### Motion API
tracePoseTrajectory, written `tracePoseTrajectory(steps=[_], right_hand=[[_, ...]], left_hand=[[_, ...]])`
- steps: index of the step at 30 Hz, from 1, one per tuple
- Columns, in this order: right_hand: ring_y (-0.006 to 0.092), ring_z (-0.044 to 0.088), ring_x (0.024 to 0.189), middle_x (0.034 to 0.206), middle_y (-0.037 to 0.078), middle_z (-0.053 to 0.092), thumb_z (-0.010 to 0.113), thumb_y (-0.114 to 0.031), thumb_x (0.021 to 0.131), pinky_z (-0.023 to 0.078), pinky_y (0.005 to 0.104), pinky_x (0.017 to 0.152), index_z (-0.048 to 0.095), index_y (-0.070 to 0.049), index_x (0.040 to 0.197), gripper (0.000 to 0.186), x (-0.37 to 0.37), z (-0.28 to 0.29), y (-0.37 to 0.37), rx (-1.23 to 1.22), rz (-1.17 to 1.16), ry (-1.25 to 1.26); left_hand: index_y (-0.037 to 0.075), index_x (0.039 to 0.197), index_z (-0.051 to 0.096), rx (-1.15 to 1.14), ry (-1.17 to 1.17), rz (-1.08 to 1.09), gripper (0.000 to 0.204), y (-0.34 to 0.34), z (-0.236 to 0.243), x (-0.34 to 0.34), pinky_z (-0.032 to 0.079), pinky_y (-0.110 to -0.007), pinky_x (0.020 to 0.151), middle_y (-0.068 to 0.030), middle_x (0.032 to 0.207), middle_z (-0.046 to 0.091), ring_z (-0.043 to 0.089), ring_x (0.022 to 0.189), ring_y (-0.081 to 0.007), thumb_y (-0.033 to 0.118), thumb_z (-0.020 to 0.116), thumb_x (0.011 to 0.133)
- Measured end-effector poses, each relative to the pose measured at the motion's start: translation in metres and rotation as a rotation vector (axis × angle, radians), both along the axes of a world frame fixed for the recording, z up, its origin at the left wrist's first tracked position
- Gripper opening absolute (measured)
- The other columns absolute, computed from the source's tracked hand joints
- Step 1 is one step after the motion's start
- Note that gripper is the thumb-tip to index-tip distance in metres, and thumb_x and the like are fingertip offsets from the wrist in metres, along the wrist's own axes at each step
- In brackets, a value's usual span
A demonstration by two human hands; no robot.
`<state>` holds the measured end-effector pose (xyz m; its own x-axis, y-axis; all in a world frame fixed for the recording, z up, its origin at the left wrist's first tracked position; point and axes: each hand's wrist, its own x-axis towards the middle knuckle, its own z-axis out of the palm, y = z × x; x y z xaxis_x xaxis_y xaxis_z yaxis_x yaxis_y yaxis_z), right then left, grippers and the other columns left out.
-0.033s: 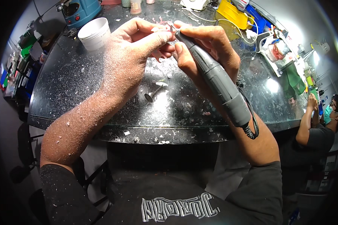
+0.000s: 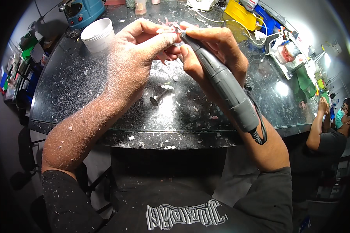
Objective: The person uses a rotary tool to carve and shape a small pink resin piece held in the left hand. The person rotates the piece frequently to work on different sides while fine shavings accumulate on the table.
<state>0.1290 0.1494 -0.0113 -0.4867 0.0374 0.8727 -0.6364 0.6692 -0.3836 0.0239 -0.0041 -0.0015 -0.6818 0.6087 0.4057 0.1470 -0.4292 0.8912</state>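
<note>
Handpiece (image 2: 220,79), tip pointing upper left, long axis diagonal, gripped in right hand (image 2: 232,48)

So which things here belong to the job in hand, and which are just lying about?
In use:
dark grey rotary handpiece, held by the right hand
small pinkish piece, mostly hidden, held by the left hand

Seemingly just lying about:
disc-tipped rotary bit
white plastic tub
yellow bin
blue bench machine
</note>
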Motion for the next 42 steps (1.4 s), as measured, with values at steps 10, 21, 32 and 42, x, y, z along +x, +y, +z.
tracePoseTrajectory(steps=[10,21,32,42], right_hand=[[0.0246,0.073,0.110,0.111,0.016,0.073,0.084,-0.003,0.080,0.058,0.0328,0.096,0.067,-0.001,0.115,0.038,-0.010,-0.004,0.002,-0.037,0.020,0.111],[0.0243,0.073,0.110,0.110,0.016,0.073,0.084,-0.002,0.079,0.058,0.0324,0.095,0.068,0.000,0.114,0.038,-0.008,-0.001,0.001,-0.018,0.007,0.103],[0.0276,0.067,0.120,0.122,0.023,0.068,0.072,0.006,0.089,0.053,0.0380,0.106,0.059,0.005,0.119,0.032,-0.006,-0.002,0.000,-0.015,0.042,0.057],[0.0273,0.067,0.120,0.122,0.023,0.068,0.073,0.005,0.090,0.053,0.0385,0.105,0.059,0.004,0.119,0.033,-0.005,-0.001,0.003,0.035,0.031,0.035]], left_hand=[[-0.001,0.102,0.067,0.036,-0.016,0.005,0.013,0.001,-0.002,-0.001,0.058,-0.027,0.074,-0.0116,0.095,0.075,0.073,0.083,-0.0164,0.006,0.074,0.094],[0.000,0.104,0.066,0.021,0.034,0.030,0.012,0.000,-0.003,-0.002,0.057,-0.026,0.075,-0.0116,0.100,0.076,0.073,0.086,-0.0159,0.005,0.073,0.095],[0.000,0.104,0.065,-0.001,0.066,0.036,0.015,-0.001,-0.002,-0.002,0.057,-0.026,0.075,-0.0118,0.101,0.076,0.073,0.086,-0.0155,0.006,0.074,0.095],[0.000,0.104,0.066,0.008,0.062,0.026,0.014,0.000,-0.002,-0.003,0.057,-0.027,0.075,-0.0116,0.100,0.076,0.073,0.086,-0.0156,0.006,0.074,0.095]])
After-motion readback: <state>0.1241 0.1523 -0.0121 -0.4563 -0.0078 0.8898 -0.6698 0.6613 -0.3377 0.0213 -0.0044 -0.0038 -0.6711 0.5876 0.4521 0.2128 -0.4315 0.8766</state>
